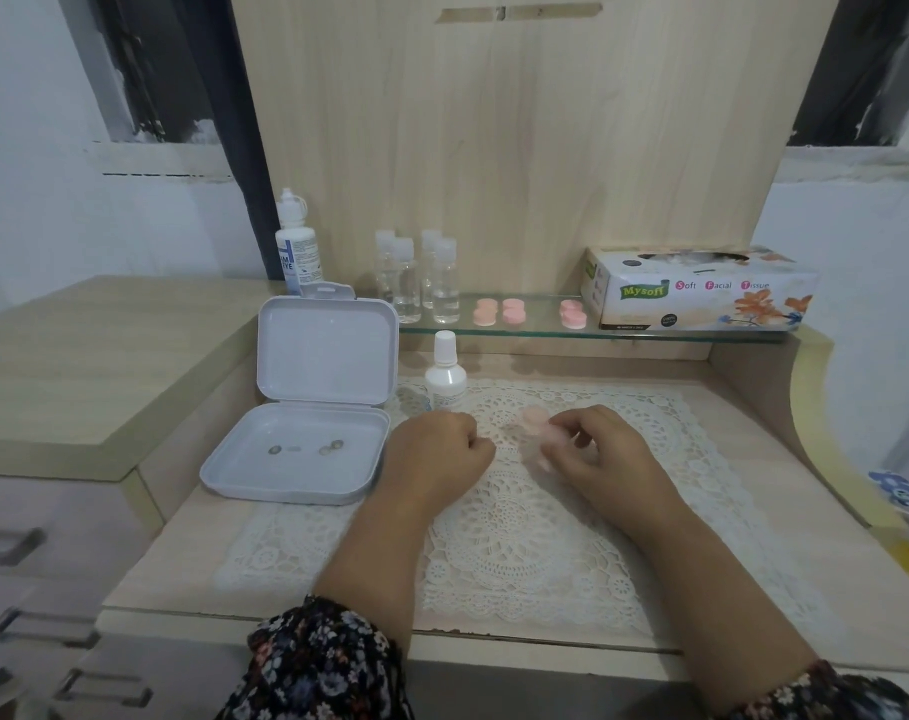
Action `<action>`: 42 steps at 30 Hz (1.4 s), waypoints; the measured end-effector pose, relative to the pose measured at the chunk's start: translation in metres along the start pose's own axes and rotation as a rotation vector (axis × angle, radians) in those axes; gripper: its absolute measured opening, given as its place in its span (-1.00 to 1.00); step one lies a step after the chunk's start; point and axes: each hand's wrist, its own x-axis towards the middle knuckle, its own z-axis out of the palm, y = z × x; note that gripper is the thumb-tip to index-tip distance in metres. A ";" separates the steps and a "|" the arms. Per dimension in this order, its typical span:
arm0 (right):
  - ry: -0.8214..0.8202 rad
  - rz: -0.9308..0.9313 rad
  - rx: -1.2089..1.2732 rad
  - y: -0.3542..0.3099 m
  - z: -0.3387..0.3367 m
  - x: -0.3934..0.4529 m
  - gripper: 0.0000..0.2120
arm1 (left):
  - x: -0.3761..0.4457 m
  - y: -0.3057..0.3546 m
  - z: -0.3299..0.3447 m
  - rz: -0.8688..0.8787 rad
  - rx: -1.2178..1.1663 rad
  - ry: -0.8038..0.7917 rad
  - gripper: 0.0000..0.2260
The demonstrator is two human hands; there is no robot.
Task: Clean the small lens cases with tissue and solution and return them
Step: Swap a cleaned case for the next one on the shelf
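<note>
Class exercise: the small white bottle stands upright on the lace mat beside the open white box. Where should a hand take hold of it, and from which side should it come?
Grip the small white bottle round its wide lower body, not the narrow cap. Come from the front right, probably with the left hand, which is nearest. The open white box crowds its left side, and the glass shelf sits close behind. An upright round body suits a sideways wrap of fingers and thumb.

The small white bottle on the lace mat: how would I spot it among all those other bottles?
Start at the open white case on the left of the desk. Just right of its hinge, at the back edge of the lace mat, stands the small white bottle. It alone stands on the mat; the clear bottles stand on the glass shelf.
</note>
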 end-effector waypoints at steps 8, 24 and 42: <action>0.150 0.019 -0.119 -0.011 -0.009 0.018 -0.90 | 0.002 0.000 0.002 -0.057 0.034 -0.092 -0.74; 0.105 0.249 -0.152 -0.042 -0.026 0.126 -0.67 | 0.009 -0.005 0.006 -0.054 -0.004 -0.090 -0.72; 0.188 0.189 -0.126 -0.037 -0.022 0.124 -0.55 | 0.009 -0.005 0.005 -0.045 -0.007 -0.078 -0.72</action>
